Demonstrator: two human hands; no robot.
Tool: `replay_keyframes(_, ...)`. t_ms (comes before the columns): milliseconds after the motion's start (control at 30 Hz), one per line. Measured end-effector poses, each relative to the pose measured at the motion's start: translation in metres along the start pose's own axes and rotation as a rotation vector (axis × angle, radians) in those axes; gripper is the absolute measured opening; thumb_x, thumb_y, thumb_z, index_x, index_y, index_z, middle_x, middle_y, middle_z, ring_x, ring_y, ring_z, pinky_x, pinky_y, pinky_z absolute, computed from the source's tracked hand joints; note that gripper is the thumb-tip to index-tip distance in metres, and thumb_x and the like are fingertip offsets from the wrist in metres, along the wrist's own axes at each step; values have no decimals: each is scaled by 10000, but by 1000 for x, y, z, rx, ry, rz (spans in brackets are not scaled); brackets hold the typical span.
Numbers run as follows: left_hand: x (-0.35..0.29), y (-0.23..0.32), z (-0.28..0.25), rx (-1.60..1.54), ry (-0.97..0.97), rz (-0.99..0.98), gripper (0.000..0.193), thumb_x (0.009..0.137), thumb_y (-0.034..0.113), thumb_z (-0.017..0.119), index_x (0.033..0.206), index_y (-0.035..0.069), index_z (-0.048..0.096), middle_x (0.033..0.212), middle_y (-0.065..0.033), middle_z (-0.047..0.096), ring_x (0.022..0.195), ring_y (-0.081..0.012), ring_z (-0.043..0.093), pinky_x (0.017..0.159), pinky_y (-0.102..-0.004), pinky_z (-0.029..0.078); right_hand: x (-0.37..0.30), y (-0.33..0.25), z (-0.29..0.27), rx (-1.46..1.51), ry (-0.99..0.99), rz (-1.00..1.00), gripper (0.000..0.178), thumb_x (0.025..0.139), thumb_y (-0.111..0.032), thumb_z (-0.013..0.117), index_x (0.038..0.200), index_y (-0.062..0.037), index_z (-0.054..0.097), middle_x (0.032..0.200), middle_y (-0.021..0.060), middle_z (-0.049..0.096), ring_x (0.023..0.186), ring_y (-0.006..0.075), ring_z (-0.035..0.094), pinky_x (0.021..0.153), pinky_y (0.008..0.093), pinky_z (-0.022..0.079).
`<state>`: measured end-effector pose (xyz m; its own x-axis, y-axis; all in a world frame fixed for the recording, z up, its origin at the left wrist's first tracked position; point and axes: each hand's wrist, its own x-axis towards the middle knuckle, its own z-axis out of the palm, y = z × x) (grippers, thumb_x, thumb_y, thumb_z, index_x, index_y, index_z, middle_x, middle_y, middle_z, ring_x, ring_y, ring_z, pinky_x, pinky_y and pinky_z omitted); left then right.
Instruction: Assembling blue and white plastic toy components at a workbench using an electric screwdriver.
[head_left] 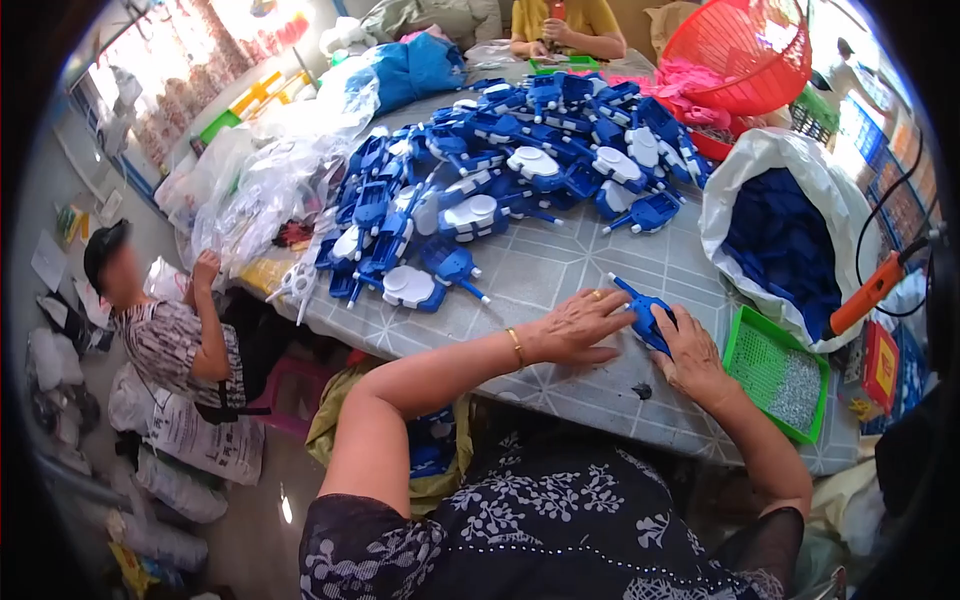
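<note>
Two hands meet on one blue part (643, 312) at the near edge of the bench (560, 265). The left hand (582, 327) lies flat, fingers spread, fingertips touching the part; the right hand (688, 352) is curled around its other end. Just right sits a green tray (748, 345) of screws, beside a white sack (760, 165). Behind, a big pile of blue parts (500, 170).

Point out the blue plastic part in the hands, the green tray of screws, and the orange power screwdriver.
blue plastic part (641, 312), head view, exposed upper body.
green tray (752, 337), head view, left rim.
orange power screwdriver (868, 293), head view, orange handle.
</note>
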<state>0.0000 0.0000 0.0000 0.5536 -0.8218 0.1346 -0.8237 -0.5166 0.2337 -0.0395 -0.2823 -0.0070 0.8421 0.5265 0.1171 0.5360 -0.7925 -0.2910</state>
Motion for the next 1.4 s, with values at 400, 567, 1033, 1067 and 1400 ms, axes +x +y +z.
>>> replay_keyframes(400,22,21,9,-122,309,-138,441,934,280,647,1329,91,601,1135,-145,615,1197,-344,556,1070,-506,398,49,-158,-48,-79,517,-643,588,865,-173,757,1370,55,560,1393,287,580,1214,373,593,1065,538,452)
replay_keyframes(567,10,4,23,46,412,-125,666,825,438,831,1326,48,629,1057,-105,667,1031,-299,639,952,-465,442,138,-119,-115,666,753,-325,471,991,-175,674,1429,-43,564,1410,133,632,1165,263,685,979,402,506)
replay_keyframes(1033,17,15,9,-109,327,-50,800,795,345,850,1442,13,519,1373,-179,581,1229,-399,570,1099,-491,402,0,-2,-13,85,75,21,700,849,-307,830,1442,-52,559,1502,240,514,1379,418,513,1153,496,433)
replay_keyframes(1067,20,13,13,-110,320,-50,793,791,330,854,1439,15,522,1372,-180,582,1232,-399,569,1097,-490,407,-8,-10,-11,61,158,10,662,853,-243,821,1435,-58,566,1503,221,514,1374,406,518,1135,490,449)
replay_keyframes(1400,16,11,12,-149,332,-59,778,792,322,855,1422,-10,542,1310,-199,612,1160,-383,593,1002,-466,460,-131,19,-73,152,608,303,201,918,-20,711,1118,-35,722,1026,164,742,935,335,733,813,395,576)
